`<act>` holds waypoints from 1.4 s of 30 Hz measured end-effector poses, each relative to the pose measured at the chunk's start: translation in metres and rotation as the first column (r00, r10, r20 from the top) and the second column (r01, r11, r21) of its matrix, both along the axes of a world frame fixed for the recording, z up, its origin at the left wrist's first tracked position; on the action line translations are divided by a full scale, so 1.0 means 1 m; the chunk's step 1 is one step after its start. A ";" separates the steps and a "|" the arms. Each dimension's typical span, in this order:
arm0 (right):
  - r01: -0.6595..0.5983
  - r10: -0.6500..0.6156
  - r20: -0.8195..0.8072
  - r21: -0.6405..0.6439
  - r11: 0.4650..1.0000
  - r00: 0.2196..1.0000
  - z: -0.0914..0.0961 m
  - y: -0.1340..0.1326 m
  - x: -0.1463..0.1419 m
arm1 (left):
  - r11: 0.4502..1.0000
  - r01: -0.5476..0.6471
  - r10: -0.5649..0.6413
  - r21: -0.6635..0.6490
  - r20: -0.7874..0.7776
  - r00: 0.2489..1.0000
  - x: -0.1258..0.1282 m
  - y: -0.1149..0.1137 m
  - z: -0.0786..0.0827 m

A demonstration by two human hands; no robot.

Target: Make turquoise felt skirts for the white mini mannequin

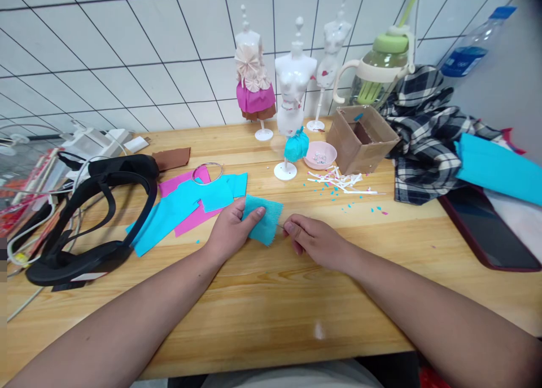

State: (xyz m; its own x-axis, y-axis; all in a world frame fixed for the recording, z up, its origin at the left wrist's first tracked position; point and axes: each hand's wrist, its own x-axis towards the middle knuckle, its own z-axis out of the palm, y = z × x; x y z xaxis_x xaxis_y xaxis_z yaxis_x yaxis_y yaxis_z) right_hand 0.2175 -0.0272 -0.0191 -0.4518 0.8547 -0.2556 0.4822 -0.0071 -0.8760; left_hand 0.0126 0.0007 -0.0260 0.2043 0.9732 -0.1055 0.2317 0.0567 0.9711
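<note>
My left hand point(231, 227) is closed on a small square of blue crepe paper point(270, 221), with the thumb lying across its face. One edge of the paper looks jagged. In my right hand point(315, 238), thumb and fingers pinch a thin needle-like tool point(280, 226) whose tip reaches the paper's right edge. Whether the tip pierces the paper I cannot tell. Left of my left hand lie blue crepe paper pieces point(169, 213) over pink paper point(190, 223), with a metal ring point(207, 174) on top. Behind stands a white mini mannequin point(295, 77) with a bunched blue paper piece point(296, 146) at its base.
A black headset point(144, 168) sits at the left. Farther back are a dressed mannequin point(256, 97), another mannequin point(332, 49), a pink bowl point(320, 161), a cardboard box point(368, 151) and paper scraps point(339, 180). Plaid cloth point(427, 145) and a phone point(495, 230) lie at right.
</note>
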 end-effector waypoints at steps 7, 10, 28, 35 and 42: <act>0.006 -0.006 0.001 -0.017 1.000 1.000 0.002 0.000 0.000 | 1.000 0.011 -0.011 0.000 0.018 1.000 0.001 0.000 0.001; 0.004 -0.004 -0.007 -0.013 1.000 1.000 0.002 0.000 -0.001 | 1.000 0.018 -0.018 -0.003 0.028 0.999 0.001 0.000 0.000; 0.004 -0.004 -0.009 -0.001 1.000 1.000 -0.001 0.001 -0.001 | 1.000 0.020 -0.020 0.012 -0.002 1.000 0.002 -0.001 0.002; -0.009 0.010 0.002 -0.039 0.999 1.000 0.002 0.002 0.000 | 1.000 -0.007 0.007 0.023 -0.003 1.000 0.001 0.000 0.000; 0.017 -0.016 0.026 -0.046 0.999 1.000 0.005 0.003 0.003 | 1.000 0.003 -0.002 -0.010 0.018 1.000 0.000 0.001 0.001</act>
State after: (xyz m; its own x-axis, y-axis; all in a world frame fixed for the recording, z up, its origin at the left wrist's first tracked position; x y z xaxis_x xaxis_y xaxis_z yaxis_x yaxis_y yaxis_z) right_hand 0.2203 -0.0245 -0.0143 -0.4305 0.8491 -0.3061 0.5039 -0.0553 -0.8620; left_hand 0.0126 0.0017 -0.0252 0.2086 0.9716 -0.1120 0.2143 0.0663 0.9745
